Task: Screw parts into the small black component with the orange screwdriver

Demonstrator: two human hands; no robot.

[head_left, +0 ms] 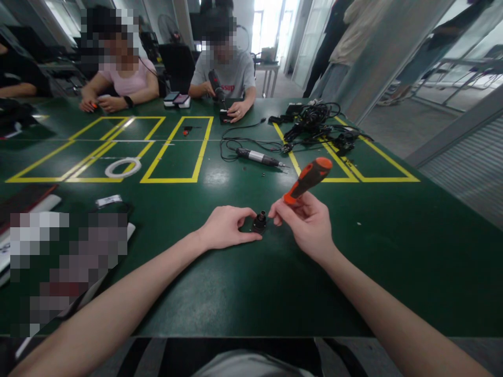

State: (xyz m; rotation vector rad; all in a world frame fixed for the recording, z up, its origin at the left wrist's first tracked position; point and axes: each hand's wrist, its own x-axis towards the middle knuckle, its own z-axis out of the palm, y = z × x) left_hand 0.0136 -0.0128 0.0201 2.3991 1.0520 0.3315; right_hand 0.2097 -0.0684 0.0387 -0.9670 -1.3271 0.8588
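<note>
A small black cylindrical part (pixel 259 223) with a metal-rimmed top stands upright on the green table. My left hand (pixel 226 226) curves around it from the left, thumb and index finger closed on its sides. In my right hand (pixel 306 222) is a screwdriver (pixel 308 180) with an orange and dark grey handle, tilted up and to the right. Its shaft is mostly hidden by my fingers, and the tip seems to be just right of the black part; I cannot tell if they touch.
An electric screwdriver (pixel 259 157) with its cord lies ahead, beside a heap of black cables (pixel 314 125). A white tape ring (pixel 123 167) lies at left, near yellow-taped rectangles. Two people sit across the table (pixel 236 293), one holding a power drill (pixel 216 86).
</note>
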